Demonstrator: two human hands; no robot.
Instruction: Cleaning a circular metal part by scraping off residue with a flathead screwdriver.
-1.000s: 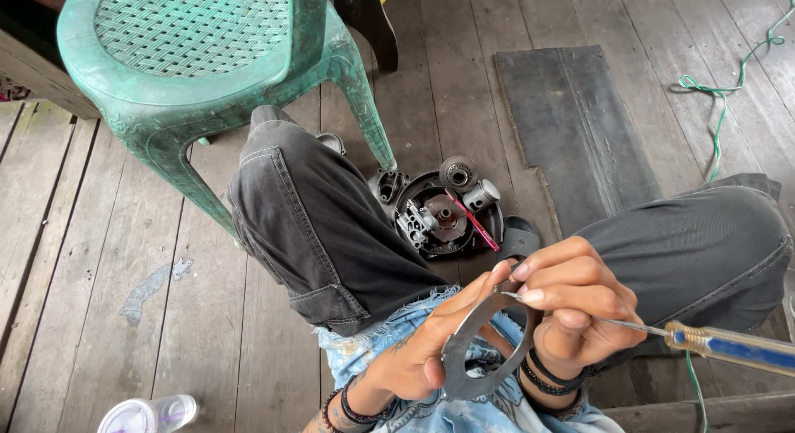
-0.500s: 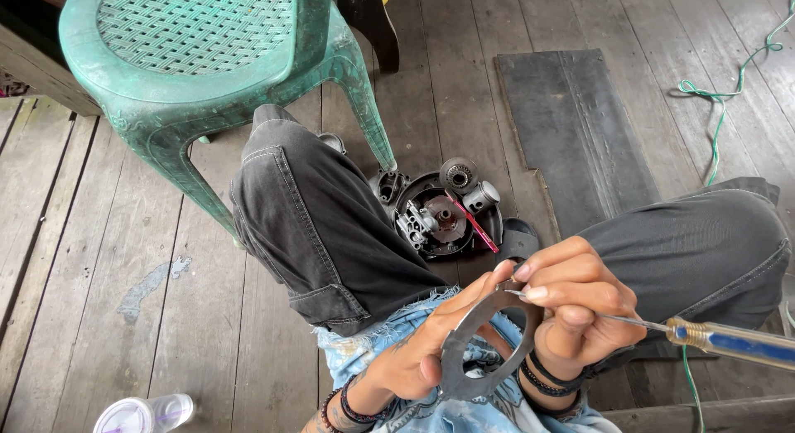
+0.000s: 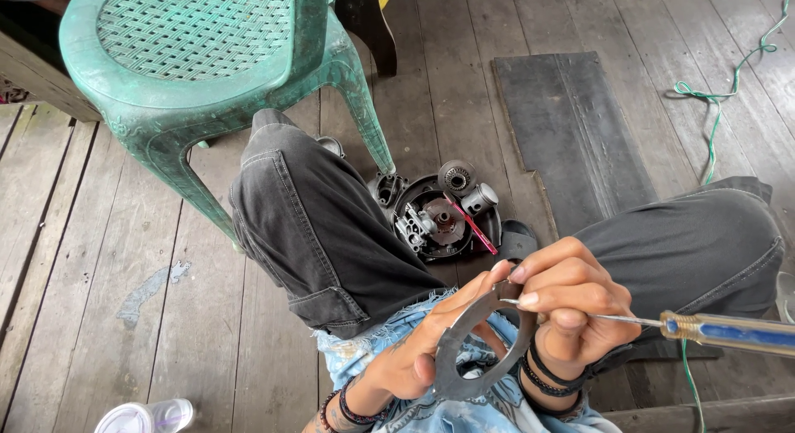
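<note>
I sit on a wooden floor with my knees apart. My left hand [image 3: 422, 358] grips a flat grey metal ring plate [image 3: 464, 338] by its lower left edge, held over my lap. My right hand [image 3: 571, 305] pinches the thin shaft of a screwdriver, whose blue and yellow handle [image 3: 729, 332] sticks out to the right. The tip touches the plate's upper rim. Between my legs on the floor lies a round black motor housing [image 3: 439, 222] with small parts and a red stick in it.
A green plastic chair [image 3: 207, 60] stands at the upper left, one leg close to my left knee. A dark rubber mat [image 3: 571, 127] lies at the upper right. A green cord [image 3: 712, 110] runs along the right. A clear plastic cup [image 3: 145, 418] sits bottom left.
Both hands stay together on the plate; the screwdriver tip has shifted slightly along the plate's upper rim. Otherwise nothing moved.
</note>
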